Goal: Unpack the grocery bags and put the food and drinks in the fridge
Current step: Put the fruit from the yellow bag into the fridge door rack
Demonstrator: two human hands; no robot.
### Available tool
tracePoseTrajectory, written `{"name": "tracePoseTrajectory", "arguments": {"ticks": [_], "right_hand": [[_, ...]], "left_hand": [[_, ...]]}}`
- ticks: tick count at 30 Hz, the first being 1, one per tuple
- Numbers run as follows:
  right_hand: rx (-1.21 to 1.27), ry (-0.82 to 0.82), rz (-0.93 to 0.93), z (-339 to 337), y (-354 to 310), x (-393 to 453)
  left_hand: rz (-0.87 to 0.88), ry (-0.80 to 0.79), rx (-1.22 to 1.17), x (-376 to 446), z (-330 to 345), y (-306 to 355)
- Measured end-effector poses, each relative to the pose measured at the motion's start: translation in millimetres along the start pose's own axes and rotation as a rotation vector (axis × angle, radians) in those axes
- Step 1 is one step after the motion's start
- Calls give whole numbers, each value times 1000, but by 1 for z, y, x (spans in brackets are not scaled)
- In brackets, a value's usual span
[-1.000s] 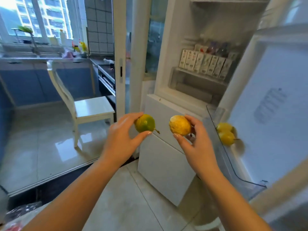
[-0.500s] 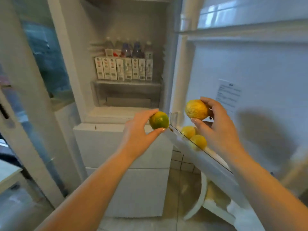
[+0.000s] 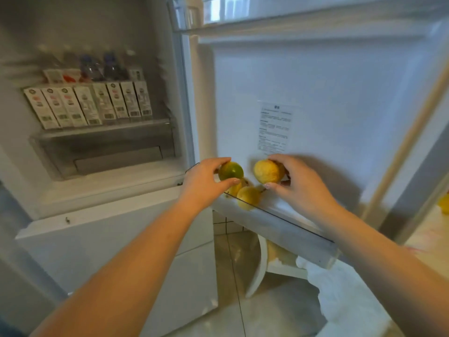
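My L hand (image 3: 204, 183) pinches green fruit (image 3: 232, 171), R hand (image 3: 298, 183) grips yellow fruit (image 3: 267, 171), both above door bin (image 3: 279, 224). Door label (image 3: 274, 128) at 12, text unreadable.

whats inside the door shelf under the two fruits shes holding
Two yellow fruits lie in the door shelf, one partly hidden behind the other and the left hand. The frosted front wall covers the rest of the shelf.

no text can be read: the sticker (image 3: 274, 128) on the fridge door (image 3: 340, 93) bears blurred lines of print, and the cartons (image 3: 92, 105) carry labels too small to make out.
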State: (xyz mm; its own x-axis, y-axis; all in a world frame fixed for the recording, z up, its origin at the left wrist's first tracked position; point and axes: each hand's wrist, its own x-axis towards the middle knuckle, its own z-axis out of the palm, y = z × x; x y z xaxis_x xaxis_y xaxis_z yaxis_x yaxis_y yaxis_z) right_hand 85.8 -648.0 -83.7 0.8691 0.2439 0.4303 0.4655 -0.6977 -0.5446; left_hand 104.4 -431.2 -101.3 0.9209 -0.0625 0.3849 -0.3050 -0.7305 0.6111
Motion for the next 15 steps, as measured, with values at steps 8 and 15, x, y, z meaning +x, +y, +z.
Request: {"name": "tracePoseTrajectory", "arguments": {"ticks": [8,15], "right_hand": [[-344,-127,-163,8,-7,30],[-521,-201,-225,33,-2,39]], "left_hand": [[-19,-35,126,22,0,-13],[-40,-64,124,22,-3,-25]]}}
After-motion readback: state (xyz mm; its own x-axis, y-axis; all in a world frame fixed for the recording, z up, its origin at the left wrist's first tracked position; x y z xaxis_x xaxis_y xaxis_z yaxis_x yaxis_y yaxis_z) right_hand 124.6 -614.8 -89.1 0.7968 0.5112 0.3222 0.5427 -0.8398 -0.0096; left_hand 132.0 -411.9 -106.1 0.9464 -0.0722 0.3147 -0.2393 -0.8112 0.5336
